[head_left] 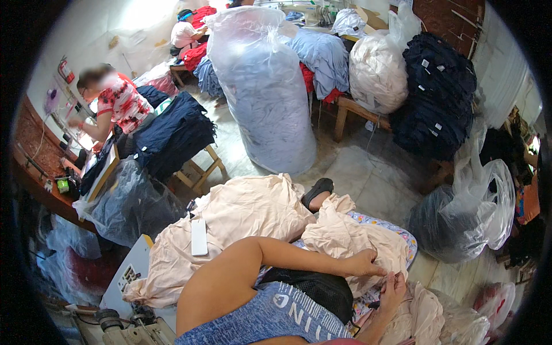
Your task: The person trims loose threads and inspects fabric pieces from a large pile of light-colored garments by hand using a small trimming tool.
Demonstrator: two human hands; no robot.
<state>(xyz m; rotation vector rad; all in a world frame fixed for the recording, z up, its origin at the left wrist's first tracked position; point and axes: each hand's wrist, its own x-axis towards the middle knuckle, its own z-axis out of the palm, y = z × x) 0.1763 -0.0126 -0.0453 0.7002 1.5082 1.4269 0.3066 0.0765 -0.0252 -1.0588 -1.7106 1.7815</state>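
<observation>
A pale peach garment (345, 238) lies bunched over my lap. My left arm reaches across from the lower left, and my left hand (365, 264) pinches a fold of that garment. Just below it, my right hand (393, 287) comes up from the bottom edge and grips the same cloth, fingertips almost touching the left hand. More peach garments (241, 213) are heaped to the left, one with a white tag (199, 237). My foot in a dark sandal (317, 190) sticks out beyond the pile.
A sewing machine (135, 322) stands at lower left. A tall clear bag of blue cloth (264, 92) is ahead, with dark navy stacks (440, 92) on the right and on a wooden stool (198, 172). A person in a red floral shirt (118, 100) works at the left bench.
</observation>
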